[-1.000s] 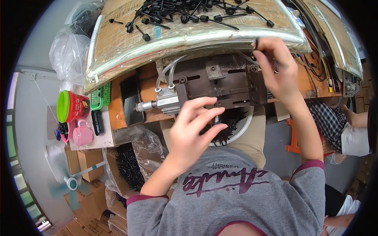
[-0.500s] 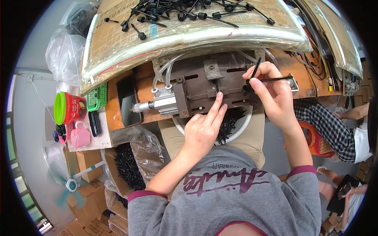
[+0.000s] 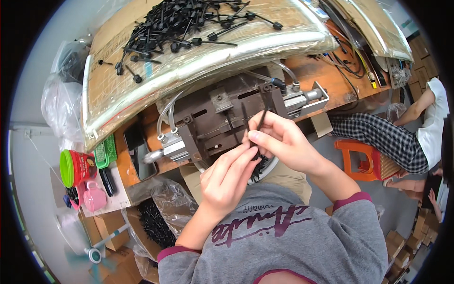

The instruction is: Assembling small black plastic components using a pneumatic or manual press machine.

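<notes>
Black rods stand up between your fingers, at the near edge of the dark metal fixture. From left to right: a silver cylinder lies left of your fingers. Your left hand, on the fixture half a second ago, has drawn back to meet the right; its fingers are bent together, but whether they grip is hidden. Your right hand pinches a rod, having moved leftward. This suggests that both hands now work the rods away from the fixture. A second cylinder lies right of the fingers.
</notes>
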A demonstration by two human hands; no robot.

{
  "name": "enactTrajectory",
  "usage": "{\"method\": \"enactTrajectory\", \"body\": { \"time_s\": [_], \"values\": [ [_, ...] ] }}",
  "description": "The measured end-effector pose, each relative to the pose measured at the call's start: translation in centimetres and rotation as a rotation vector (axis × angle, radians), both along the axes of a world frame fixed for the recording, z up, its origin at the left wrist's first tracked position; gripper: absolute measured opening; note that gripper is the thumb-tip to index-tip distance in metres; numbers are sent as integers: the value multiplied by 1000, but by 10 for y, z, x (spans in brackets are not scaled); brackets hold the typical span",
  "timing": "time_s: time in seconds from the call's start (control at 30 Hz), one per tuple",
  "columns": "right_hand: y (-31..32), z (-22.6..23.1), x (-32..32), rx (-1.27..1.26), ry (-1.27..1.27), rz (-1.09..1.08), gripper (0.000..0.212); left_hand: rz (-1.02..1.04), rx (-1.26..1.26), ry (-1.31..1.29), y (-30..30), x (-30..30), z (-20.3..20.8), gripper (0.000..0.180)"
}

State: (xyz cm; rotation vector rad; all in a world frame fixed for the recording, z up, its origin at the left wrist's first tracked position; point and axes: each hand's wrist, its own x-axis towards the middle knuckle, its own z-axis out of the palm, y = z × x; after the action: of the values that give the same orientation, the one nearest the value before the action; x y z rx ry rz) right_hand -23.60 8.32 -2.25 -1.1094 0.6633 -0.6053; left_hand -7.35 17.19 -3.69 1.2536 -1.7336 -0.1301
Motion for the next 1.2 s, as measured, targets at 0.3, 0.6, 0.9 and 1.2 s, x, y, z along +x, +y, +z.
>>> {"method": "enactTrajectory", "body": {
  "time_s": [0.3,0.6,0.9,1.2],
  "values": [
    [-8,-5,-14,-232,116,-241,25,113,183,-264,8,7,-32,27],
    [-6,13,-24,-103,-69,-275,19,146,208,-430,-6,9,-32,26],
    [7,6,-29,-504,97,-214,22,-2,267,-290,-29,33,14,31],
    [22,-71,-8,-1439,457,-210,15,198,-148,-629,-161,64,69,27]
  ]
}}
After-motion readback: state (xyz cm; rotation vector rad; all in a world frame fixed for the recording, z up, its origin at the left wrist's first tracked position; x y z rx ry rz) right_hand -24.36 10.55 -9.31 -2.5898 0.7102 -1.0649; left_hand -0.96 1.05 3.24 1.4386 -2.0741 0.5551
